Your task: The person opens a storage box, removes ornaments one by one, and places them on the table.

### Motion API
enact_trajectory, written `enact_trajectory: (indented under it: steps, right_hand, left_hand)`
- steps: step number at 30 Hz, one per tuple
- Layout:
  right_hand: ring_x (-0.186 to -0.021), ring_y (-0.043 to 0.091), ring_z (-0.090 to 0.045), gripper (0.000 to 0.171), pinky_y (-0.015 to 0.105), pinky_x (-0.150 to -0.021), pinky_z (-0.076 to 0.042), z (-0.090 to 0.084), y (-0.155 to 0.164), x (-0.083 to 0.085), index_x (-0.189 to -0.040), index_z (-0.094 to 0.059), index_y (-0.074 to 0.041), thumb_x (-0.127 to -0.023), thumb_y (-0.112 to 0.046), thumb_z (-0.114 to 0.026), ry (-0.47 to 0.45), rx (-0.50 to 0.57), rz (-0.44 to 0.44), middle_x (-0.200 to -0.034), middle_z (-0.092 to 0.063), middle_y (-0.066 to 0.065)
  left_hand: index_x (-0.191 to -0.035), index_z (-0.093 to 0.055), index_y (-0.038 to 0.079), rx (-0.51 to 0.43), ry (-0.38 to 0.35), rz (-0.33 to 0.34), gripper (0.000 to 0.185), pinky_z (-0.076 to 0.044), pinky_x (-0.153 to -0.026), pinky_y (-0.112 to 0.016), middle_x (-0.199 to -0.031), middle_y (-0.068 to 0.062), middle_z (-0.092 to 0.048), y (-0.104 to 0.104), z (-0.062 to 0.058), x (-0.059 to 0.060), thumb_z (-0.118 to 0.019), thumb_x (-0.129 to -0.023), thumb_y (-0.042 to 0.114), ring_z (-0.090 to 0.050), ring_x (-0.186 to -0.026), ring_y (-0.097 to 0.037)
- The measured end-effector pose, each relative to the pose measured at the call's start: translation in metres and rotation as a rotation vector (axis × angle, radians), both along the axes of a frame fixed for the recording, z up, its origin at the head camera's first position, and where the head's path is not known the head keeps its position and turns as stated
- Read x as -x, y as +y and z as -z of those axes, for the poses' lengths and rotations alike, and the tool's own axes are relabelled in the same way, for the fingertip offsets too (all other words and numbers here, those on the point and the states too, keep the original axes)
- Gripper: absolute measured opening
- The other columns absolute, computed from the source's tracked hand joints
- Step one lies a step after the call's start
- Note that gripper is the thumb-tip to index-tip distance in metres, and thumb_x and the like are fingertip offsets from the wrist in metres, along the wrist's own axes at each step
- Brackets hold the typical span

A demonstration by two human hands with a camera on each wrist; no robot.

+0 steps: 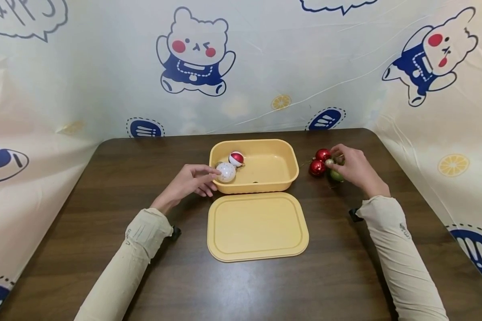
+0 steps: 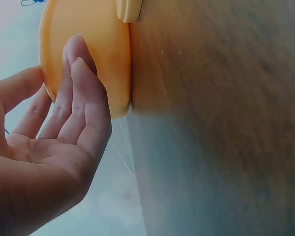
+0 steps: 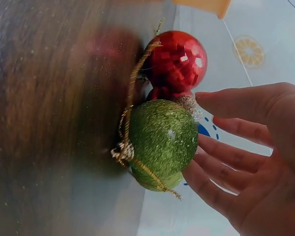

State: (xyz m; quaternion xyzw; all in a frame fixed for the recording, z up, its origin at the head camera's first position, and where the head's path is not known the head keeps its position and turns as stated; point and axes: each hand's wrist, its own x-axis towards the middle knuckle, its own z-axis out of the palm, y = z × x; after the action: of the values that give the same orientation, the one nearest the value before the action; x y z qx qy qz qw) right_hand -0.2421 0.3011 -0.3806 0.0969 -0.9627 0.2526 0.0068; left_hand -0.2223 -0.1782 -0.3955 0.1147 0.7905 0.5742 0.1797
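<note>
My left hand (image 1: pixel 194 178) is at the left end of a yellow plastic box (image 1: pixel 271 165). Its thumb and index finger reach over the rim beside a white speckled ornament (image 1: pixel 226 172); the other fingers bend loosely outside the wall. A red-and-white ornament (image 1: pixel 236 158) lies against the white one in the box. To the right, my right hand (image 1: pixel 355 167) reaches over a cluster of ornaments, fingers apart. Its thumb tip is right at a small silvery glitter ornament (image 3: pixel 189 104), other fingertips behind a green glitter ornament (image 3: pixel 163 137). Two shiny red ornaments (image 1: pixel 317 167) sit beside these.
The box's yellow lid (image 1: pixel 258 226) lies flat on the dark wooden table (image 1: pixel 144 258), just in front of the box. Gold cord (image 3: pixel 132 83) trails from the ornaments. Behind the table hangs a pale sheet (image 1: pixel 257 67) printed with bears.
</note>
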Motion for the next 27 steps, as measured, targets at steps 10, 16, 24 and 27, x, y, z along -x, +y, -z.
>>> enact_trajectory:
  steps: [10,16,24,27]
  right_hand:
    - [-0.102,0.04,-0.063,0.039,0.057,-0.085,-0.054,-0.003,-0.001,-0.002,-0.128,-0.056,0.004,-0.092,-0.005,-0.067,0.018,-0.019,-0.008,-0.121,-0.063,0.028]
    - [-0.102,0.04,-0.063,0.037,0.057,-0.086,-0.053,-0.006,-0.004,-0.003,-0.127,-0.056,0.003,-0.092,-0.005,-0.066,0.027,-0.015,-0.005,-0.118,-0.064,0.028]
    - [-0.104,0.04,-0.062,0.035,0.057,-0.086,-0.053,-0.014,-0.013,-0.007,-0.125,-0.058,0.003,-0.093,-0.006,-0.065,0.083,-0.033,-0.027,-0.115,-0.064,0.027]
    - [-0.104,0.04,-0.061,0.034,0.057,-0.087,-0.053,-0.018,-0.018,-0.01,-0.124,-0.058,0.003,-0.093,-0.006,-0.065,0.095,-0.029,-0.027,-0.115,-0.063,0.025]
  left_hand:
    - [-0.123,-0.068,0.005,0.003,0.003,0.005,0.029,-0.061,-0.066,-0.042,-0.092,-0.029,-0.07,-0.001,0.001,0.001,-0.062,-0.1,0.022,-0.07,-0.073,-0.038]
    - [-0.122,-0.069,0.007,0.005,0.0,0.0,0.029,-0.061,-0.066,-0.042,-0.092,-0.028,-0.07,0.0,0.0,0.001,-0.063,-0.1,0.024,-0.07,-0.074,-0.04]
    - [-0.123,-0.068,0.006,0.003,-0.002,0.002,0.029,-0.061,-0.066,-0.041,-0.092,-0.029,-0.07,0.0,-0.001,0.0,-0.062,-0.1,0.023,-0.07,-0.073,-0.037]
    - [-0.123,-0.068,0.005,0.002,-0.001,0.004,0.029,-0.061,-0.066,-0.042,-0.093,-0.031,-0.069,-0.001,-0.001,0.0,-0.062,-0.101,0.022,-0.07,-0.073,-0.037]
